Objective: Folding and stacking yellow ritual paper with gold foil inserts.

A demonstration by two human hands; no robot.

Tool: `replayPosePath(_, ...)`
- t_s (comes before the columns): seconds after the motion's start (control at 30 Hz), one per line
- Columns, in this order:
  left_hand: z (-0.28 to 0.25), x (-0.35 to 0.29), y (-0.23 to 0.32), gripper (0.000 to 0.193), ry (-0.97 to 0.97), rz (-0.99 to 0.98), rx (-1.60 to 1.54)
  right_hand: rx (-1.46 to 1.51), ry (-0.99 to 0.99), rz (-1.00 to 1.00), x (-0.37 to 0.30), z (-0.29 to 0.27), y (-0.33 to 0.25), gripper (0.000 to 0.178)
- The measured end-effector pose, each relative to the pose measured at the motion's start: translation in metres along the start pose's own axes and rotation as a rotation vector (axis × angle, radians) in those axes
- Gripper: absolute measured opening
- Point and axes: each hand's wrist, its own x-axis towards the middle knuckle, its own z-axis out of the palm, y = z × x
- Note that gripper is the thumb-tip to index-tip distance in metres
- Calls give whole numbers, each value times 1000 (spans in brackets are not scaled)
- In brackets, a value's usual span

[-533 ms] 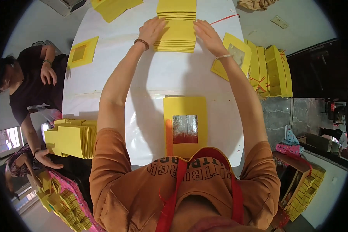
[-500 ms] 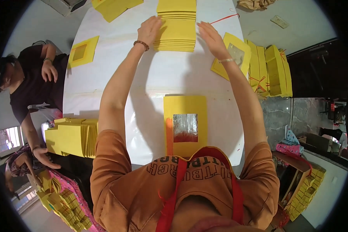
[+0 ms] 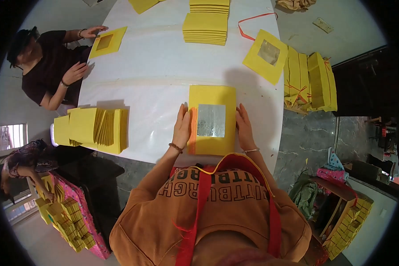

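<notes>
A stack of yellow joss paper (image 3: 213, 95) lies flat on the white table in front of me. A silver foil square (image 3: 211, 120) sits at its middle, and an orange stripe runs along its left edge. My left hand (image 3: 181, 127) rests against the stack's left side, fingers stretched out and together. On the opposite side, my right hand (image 3: 245, 128) lies along the right edge, its fingers also extended. Farther off, a folded yellow paper bundle (image 3: 205, 27) stands by itself, with no hand on it.
Yellow foil-centred sheets (image 3: 266, 56) and a red ribbon (image 3: 257, 18) lie at the right. Folded yellow bundles (image 3: 88, 126) occupy the table's left edge. A co-worker (image 3: 48, 66) sits at the left, hands near another sheet (image 3: 107, 42). Tied yellow bundles (image 3: 297, 75) stand beyond the right edge.
Both my hands have left the far folded bundle and come back to the near stack's sides. The co-worker's hands have moved to the sheet on the table.
</notes>
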Motion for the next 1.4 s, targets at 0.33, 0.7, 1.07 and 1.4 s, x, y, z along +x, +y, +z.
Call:
replayPosePath(0.33,-14,9,-62,51,5,193,224,-539,57,-472,-6,-4,44,50)
replayPosePath(0.7,-28,-47,21,35,-388,822,948,-1131,-128,-849,-22,-8,26,17)
replayPosePath(1.07,-38,-63,18,34,-637,1060,1201,-937,-180,-825,-22,-11,33,13)
replayPosePath(1.4,-36,-37,37,16,-792,751,934,-764,-376,-701,-15,-25,29,39)
